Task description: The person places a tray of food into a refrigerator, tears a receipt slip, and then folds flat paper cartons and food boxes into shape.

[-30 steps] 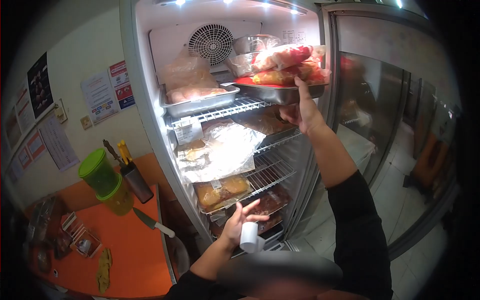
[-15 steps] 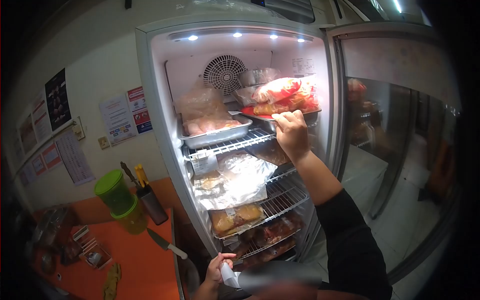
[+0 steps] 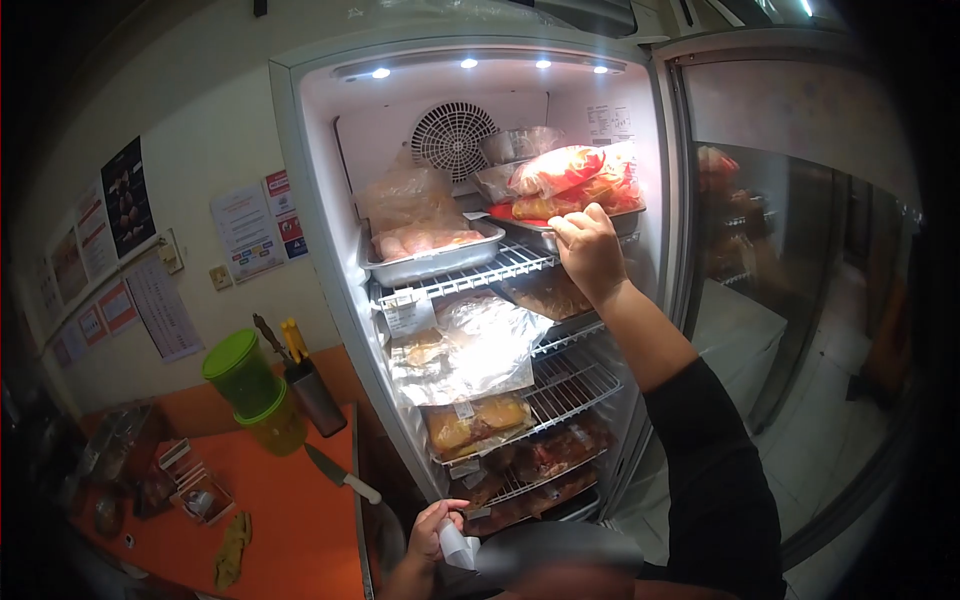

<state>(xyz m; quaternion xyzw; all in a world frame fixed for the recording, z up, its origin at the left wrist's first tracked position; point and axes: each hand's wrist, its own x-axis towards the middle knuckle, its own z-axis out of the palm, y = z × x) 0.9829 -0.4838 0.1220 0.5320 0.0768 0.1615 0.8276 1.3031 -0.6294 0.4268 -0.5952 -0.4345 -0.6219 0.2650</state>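
Note:
My right hand (image 3: 592, 252) reaches up to the top shelf of the open fridge, its fingers closed on the front rim of a metal tray (image 3: 630, 224). Plastic bags of red and orange food (image 3: 560, 172) are piled on this tray. Beside it, to the left, stands another metal tray (image 3: 437, 262) with pale raw meat in clear plastic. Low at the front, my left hand (image 3: 428, 532) is closed around a piece of white paper (image 3: 458, 547). A dark rounded shape hides part of the area beside the paper.
Wire shelves (image 3: 575, 392) below hold a foil-like silvery package (image 3: 475, 350) and several bagged foods. The glass door (image 3: 780, 300) stands open at right. At left, an orange table (image 3: 300, 550) carries a knife (image 3: 340, 475), green tubs (image 3: 245, 370), a knife holder (image 3: 316, 398) and a yellowish cloth (image 3: 232, 550).
The view has shifted slightly, so the table and wall papers appear a little further right. My right hand stays at the tray rim, and the left still holds the paper.

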